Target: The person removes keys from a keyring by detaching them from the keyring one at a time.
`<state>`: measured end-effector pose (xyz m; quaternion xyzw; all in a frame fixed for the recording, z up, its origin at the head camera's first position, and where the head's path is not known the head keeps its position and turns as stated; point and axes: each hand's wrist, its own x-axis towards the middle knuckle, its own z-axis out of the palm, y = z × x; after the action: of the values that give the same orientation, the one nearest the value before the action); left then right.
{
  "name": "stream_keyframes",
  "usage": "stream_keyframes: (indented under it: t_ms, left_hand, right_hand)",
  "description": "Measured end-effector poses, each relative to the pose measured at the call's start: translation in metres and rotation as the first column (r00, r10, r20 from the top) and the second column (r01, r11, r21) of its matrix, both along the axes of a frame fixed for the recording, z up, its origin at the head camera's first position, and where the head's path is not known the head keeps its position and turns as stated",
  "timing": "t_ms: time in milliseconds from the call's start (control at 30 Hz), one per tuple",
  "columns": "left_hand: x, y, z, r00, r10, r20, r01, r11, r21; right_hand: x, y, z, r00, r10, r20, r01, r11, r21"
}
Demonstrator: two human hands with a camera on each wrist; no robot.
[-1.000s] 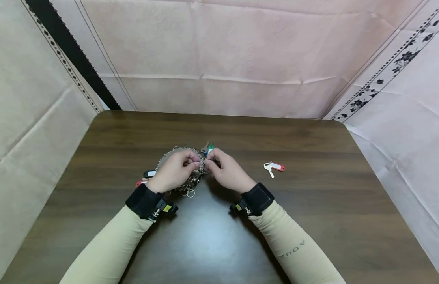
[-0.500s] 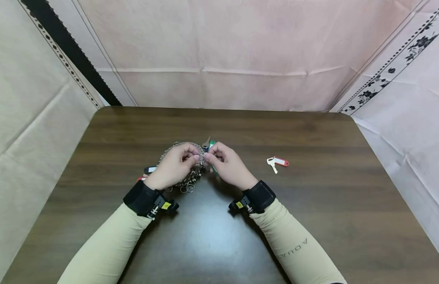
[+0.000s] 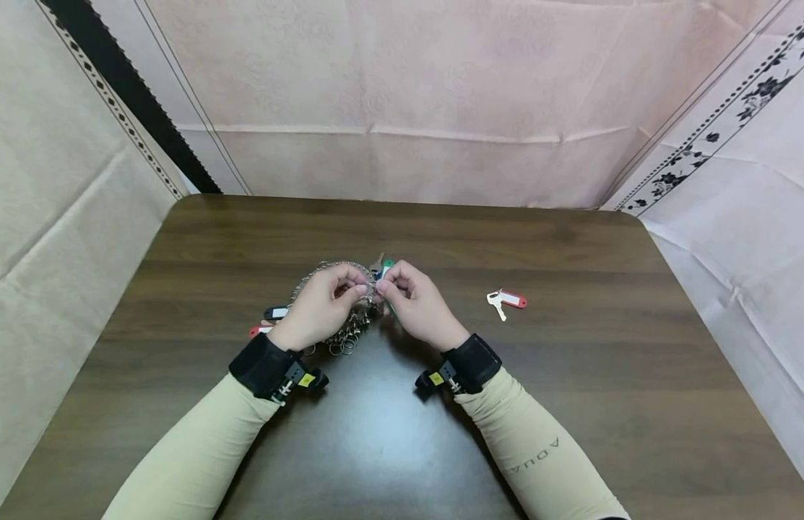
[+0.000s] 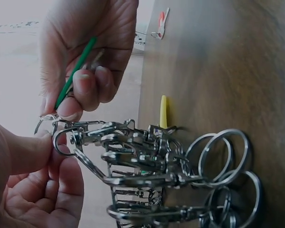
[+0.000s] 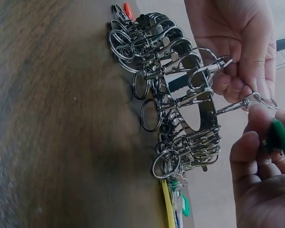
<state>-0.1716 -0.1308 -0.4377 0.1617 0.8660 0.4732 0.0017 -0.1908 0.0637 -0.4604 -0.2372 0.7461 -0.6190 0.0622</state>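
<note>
A round metal rack (image 5: 195,111) carries many swivel snap hooks (image 5: 173,52) with split rings (image 4: 225,156) hanging from them. At its near right side, my left hand (image 3: 323,307) pinches the split ring (image 4: 46,124) of one snap hook between thumb and forefinger. My right hand (image 3: 422,307) meets it there, its fingertips close against the same ring. Between the right fingers is a green key tag (image 4: 76,73) with a key (image 4: 98,59) partly hidden behind them. Whether the tag's own ring is threaded onto the split ring cannot be told.
A silver key with a red tag (image 3: 513,299) lies on the table (image 3: 571,404) to the right. At the rack hang a black tag (image 3: 275,313), a red tag (image 3: 258,331), another green tag (image 3: 387,266) and a yellow tag (image 4: 163,111).
Both hands stay at the same spot with only small finger shifts. The green tag has come into view below the right fingers. The head view has shifted slightly.
</note>
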Motion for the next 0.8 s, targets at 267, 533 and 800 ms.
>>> stream_keyframes:
  t_ms: [267, 533, 800]
  left_hand:
    - [0.001, 0.001, -0.001, 0.999, -0.001, -0.039, 0.001, 1.000, -0.004]
    - [0.002, 0.002, 0.001, 1.000, -0.006, -0.031, 0.006, 1.000, 0.016]
    - [0.001, -0.002, -0.002, 0.997, -0.069, 0.026, 0.069, 0.998, 0.005]
  right_hand:
    - [0.000, -0.003, -0.001, 0.999, -0.039, 0.014, 0.039, 0.999, -0.005]
    - [0.014, -0.006, 0.025, 0.997, -0.074, 0.029, 0.076, 0.996, -0.038]
    - [0.004, -0.009, 0.000, 0.992, -0.109, -0.068, 0.107, 0.994, -0.031]
